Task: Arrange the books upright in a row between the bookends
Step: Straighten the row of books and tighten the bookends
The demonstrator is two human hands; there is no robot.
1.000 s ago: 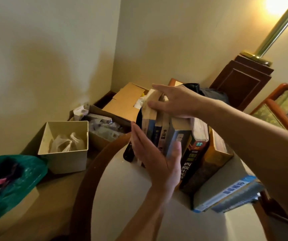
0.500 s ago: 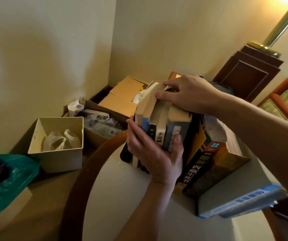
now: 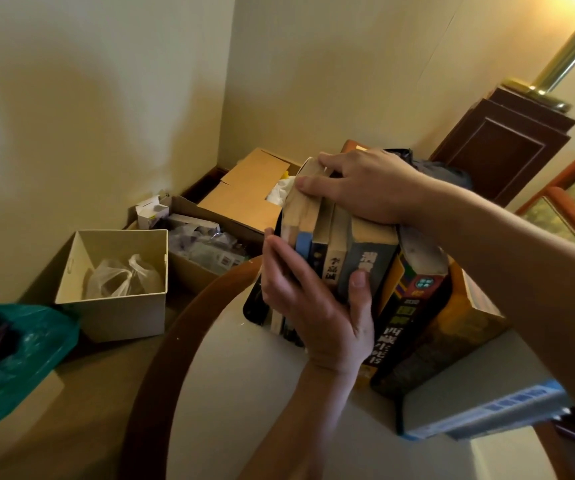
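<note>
Nearest, the left hand [image 3: 314,306] clasped the upright books [image 3: 331,268] just right of the black bookend [image 3: 253,306], thumb on a spine. Higher than the bookend, the right hand [image 3: 365,188] gripped their tops; beyond it sat a cardboard box [image 3: 251,188].

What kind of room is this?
Probably a lived-in corner of a home: a brass floor-lamp pole, an upholstered chair with an orange wooden frame, and open brown cardboard boxes on the floor by the wall.
</note>
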